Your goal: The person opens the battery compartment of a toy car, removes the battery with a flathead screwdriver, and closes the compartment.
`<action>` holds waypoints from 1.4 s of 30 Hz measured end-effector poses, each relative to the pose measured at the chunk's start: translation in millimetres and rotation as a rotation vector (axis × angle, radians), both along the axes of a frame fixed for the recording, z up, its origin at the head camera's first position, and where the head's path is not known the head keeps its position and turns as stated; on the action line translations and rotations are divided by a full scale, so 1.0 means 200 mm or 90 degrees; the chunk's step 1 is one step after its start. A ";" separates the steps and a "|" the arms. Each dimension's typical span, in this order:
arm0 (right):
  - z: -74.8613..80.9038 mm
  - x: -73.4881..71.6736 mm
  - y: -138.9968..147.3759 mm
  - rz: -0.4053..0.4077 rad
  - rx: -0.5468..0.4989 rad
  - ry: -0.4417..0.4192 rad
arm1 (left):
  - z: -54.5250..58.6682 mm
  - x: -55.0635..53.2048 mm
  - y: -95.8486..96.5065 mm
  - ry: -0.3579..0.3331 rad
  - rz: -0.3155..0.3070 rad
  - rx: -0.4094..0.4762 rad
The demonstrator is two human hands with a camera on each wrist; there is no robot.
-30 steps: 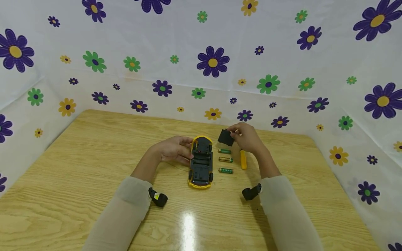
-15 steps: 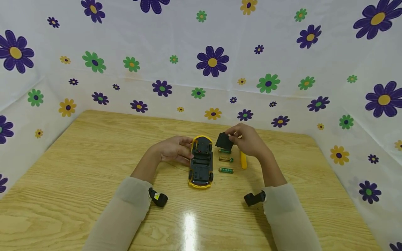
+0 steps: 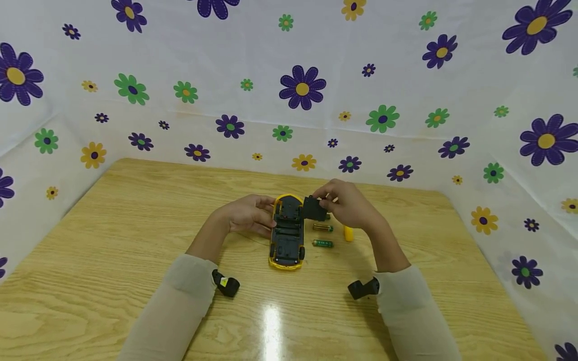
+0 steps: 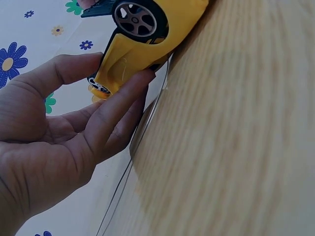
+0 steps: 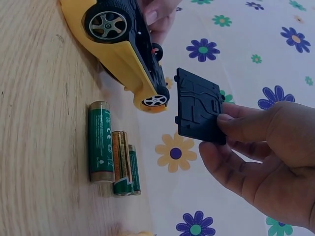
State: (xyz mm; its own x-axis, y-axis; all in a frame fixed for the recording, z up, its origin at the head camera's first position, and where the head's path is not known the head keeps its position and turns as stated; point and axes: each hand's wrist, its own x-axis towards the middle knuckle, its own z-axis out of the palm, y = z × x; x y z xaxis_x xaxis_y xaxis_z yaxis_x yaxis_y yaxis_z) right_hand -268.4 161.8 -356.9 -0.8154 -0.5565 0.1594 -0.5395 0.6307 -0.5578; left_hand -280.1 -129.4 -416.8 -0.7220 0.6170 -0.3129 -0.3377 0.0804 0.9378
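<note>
A yellow toy car (image 3: 287, 253) lies upside down on the table, its black underside up and its battery compartment (image 3: 288, 228) uncovered, with no batteries in it. My left hand (image 3: 247, 215) grips the car by its left side, thumb at the upper edge and fingers along the body in the left wrist view. Between thumb and fingers my right hand (image 3: 346, 203) pinches a black battery cover (image 5: 199, 105), held up just right of the car's far end. The cover's ribbed inner face and small tabs show in the right wrist view.
Right of the car lie a green battery (image 3: 322, 243), a gold-and-green battery (image 3: 322, 227) and another green battery (image 5: 134, 169), mostly hidden under the cover in the head view. A yellow handle-like piece (image 3: 348, 233) lies beyond them. A flowered cloth (image 3: 198, 110) stands behind the table.
My right hand has carried the battery cover left and slightly nearer, from above the batteries to beside the car. The left hand and the car stay in place.
</note>
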 end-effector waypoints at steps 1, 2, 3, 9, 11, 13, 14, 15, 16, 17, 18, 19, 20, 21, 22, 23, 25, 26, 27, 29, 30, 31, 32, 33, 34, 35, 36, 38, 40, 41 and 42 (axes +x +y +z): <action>0.00 0.00 0.00 0.005 0.003 0.003 | 0.00 0.00 0.00 0.000 0.000 -0.001; 0.00 0.00 -0.01 0.011 0.005 0.007 | 0.00 0.00 0.00 0.001 0.001 -0.002; -0.01 0.00 -0.01 0.013 0.009 0.008 | 0.00 0.00 0.00 0.000 0.003 -0.004; -0.01 0.02 -0.05 0.025 0.016 0.002 | 0.00 0.00 0.00 0.004 0.002 -0.005; -0.01 0.03 -0.06 0.030 0.017 -0.006 | 0.00 0.00 0.01 0.006 0.000 -0.003; -0.01 0.03 -0.07 0.036 0.022 -0.011 | 0.00 0.00 0.01 0.003 0.001 -0.001; -0.01 0.04 -0.08 0.038 0.025 -0.013 | 0.00 0.00 0.01 0.001 0.002 0.000; -0.01 0.04 -0.09 0.040 0.027 -0.015 | 0.00 0.00 0.01 -0.002 0.004 0.000; -0.01 0.04 -0.10 0.041 0.027 -0.016 | 0.00 0.00 0.01 -0.001 0.002 0.001; -0.01 0.04 -0.10 0.043 0.026 -0.017 | 0.01 0.00 0.00 -0.004 0.002 0.002; -0.01 0.05 -0.11 0.046 0.024 -0.017 | 0.01 0.00 0.00 -0.003 0.000 0.002; 0.00 0.05 -0.11 0.048 0.022 -0.019 | 0.01 0.00 0.00 -0.004 -0.001 0.003; 0.00 0.05 -0.12 0.048 0.021 -0.020 | 0.01 0.00 0.00 -0.005 -0.001 0.004; 0.00 0.06 -0.12 0.052 0.020 -0.020 | 0.01 0.00 0.00 -0.008 -0.001 0.005; 0.00 0.06 -0.13 0.055 0.019 -0.020 | 0.01 0.00 0.00 -0.009 -0.002 0.007; 0.00 0.07 -0.13 0.059 0.019 -0.019 | 0.01 0.00 0.00 -0.012 -0.002 0.007; -0.01 0.07 -0.14 0.062 0.022 -0.017 | 0.02 0.00 0.00 -0.014 -0.002 0.009; -0.01 0.08 -0.15 0.063 0.024 -0.015 | 0.02 0.00 0.00 -0.014 -0.003 0.011; -0.01 0.08 -0.16 0.066 0.025 -0.014 | 0.02 0.00 0.00 -0.016 -0.003 0.012; -0.01 0.08 -0.17 0.067 0.029 -0.014 | 0.02 0.00 0.00 -0.017 -0.002 0.013; -0.02 0.09 -0.17 0.068 0.031 -0.015 | 0.02 0.00 0.00 -0.017 0.000 0.012; -0.02 0.09 -0.18 0.069 0.033 -0.016 | 0.01 0.00 0.01 -0.018 0.002 0.010; -0.03 0.09 -0.18 0.070 0.034 -0.016 | 0.01 0.00 0.01 -0.018 0.003 0.009; -0.03 0.09 -0.19 0.071 0.035 -0.017 | 0.01 0.00 0.01 -0.019 0.006 0.007; -0.04 0.09 -0.19 0.072 0.037 -0.017 | 0.01 0.00 0.00 -0.017 0.006 0.006; -0.04 0.08 -0.20 0.074 0.037 -0.018 | 0.01 0.00 0.00 -0.016 0.006 0.004; -0.05 0.09 -0.20 0.074 0.038 -0.019 | 0.01 0.00 0.00 -0.015 0.004 0.004; -0.05 0.09 -0.21 0.074 0.039 -0.020 | 0.01 0.01 0.00 -0.014 0.003 0.004; -0.06 0.08 -0.21 0.076 0.037 -0.021 | 0.01 0.01 0.00 -0.012 0.003 0.003; -0.06 0.09 -0.21 0.078 0.036 -0.021 | 0.01 0.01 0.00 -0.013 0.005 0.002; -0.06 0.09 -0.21 0.079 0.034 -0.020 | 0.01 0.01 0.01 -0.013 0.007 0.001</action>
State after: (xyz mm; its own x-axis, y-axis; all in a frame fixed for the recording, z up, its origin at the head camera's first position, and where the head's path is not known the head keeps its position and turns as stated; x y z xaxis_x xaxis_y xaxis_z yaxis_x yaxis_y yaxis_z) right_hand -250.9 119.1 -369.5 -0.7434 -0.6610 0.1025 -0.5988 0.5894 -0.5423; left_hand -279.1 -128.3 -414.4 -0.7220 0.6099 -0.3266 -0.3581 0.0745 0.9307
